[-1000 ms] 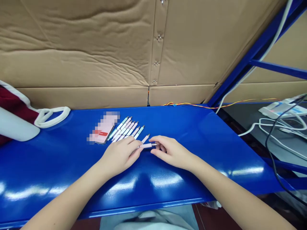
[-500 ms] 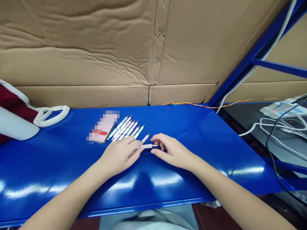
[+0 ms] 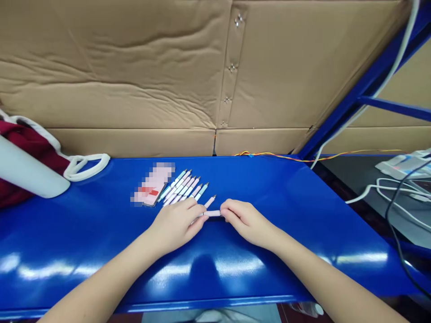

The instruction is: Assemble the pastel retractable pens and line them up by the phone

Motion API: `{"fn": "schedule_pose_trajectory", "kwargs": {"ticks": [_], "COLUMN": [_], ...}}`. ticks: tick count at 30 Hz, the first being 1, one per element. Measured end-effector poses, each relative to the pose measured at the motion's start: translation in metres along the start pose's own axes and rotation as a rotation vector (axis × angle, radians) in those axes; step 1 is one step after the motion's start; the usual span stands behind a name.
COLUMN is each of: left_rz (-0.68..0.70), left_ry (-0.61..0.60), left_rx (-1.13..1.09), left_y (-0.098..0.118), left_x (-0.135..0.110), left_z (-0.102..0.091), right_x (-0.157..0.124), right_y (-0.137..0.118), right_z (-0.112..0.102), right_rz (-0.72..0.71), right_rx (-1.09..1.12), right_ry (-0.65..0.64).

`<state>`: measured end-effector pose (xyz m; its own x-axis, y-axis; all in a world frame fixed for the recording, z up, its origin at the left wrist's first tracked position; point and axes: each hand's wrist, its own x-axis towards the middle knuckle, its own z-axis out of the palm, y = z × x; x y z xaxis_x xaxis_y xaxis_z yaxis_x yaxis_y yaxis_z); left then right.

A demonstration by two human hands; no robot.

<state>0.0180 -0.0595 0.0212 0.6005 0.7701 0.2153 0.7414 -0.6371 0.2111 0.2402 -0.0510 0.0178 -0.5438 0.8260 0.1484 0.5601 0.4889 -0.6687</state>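
We see both hands resting on the glossy blue metal tabletop (image 3: pixel 101 242), meeting at a pale pink plastic pen (image 3: pixel 212 213) that lies level between them, just in front of the middle of the table. The left hand (image 3: pixel 177 224) lies palm down, its fingers close together and its fingertips pinched on the pen's left end. The right hand (image 3: pixel 245 220) curls its fingers tightly over the right end, so that end is hidden and we cannot tell whether it is the tip or the cap. Just behind the held pen lies a second pink pen (image 3: pixel 210 202), slanted and apart from it. Further left is a tidy row of pink and pale blue pens (image 3: pixel 183 188), laid side by side and touching a blurred pink flat object (image 3: pixel 151 190). At the far left a dark red bag with white rope handles (image 3: pixel 84 162) sits beside a white cylinder (image 3: pixel 27 172). Brown corrugated cardboard (image 3: pixel 134 89) walls the back, and white and black cables (image 3: pixel 387 190) trail at the right.
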Motion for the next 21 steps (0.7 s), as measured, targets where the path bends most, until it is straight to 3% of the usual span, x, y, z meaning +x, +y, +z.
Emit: {"fn": "schedule_pose_trajectory", "kwargs": {"ticks": [4, 8, 15, 21], "left_rz": [-0.006, -0.027, 0.01, -0.011], "left_ry": [-0.012, -0.017, 0.045, 0.068], "left_rx": [0.001, 0.003, 0.07, 0.005], "left_y": [-0.0002, 0.0, -0.0002, 0.0017], "left_x": [0.0017, 0.0023, 0.0013, 0.0007], "left_z": [0.0023, 0.0023, 0.0054, 0.0044], "right_x": [0.0009, 0.0014, 0.0031, 0.0059], "right_y": [0.0047, 0.0062, 0.0056, 0.0025], "right_z": [0.0018, 0.0028, 0.0045, 0.0062], "right_rz": [0.022, -0.045, -0.062, 0.012], "right_rx": [-0.015, -0.023, -0.06, 0.143], "right_ry": [0.005, 0.03, 0.018, 0.097]}}
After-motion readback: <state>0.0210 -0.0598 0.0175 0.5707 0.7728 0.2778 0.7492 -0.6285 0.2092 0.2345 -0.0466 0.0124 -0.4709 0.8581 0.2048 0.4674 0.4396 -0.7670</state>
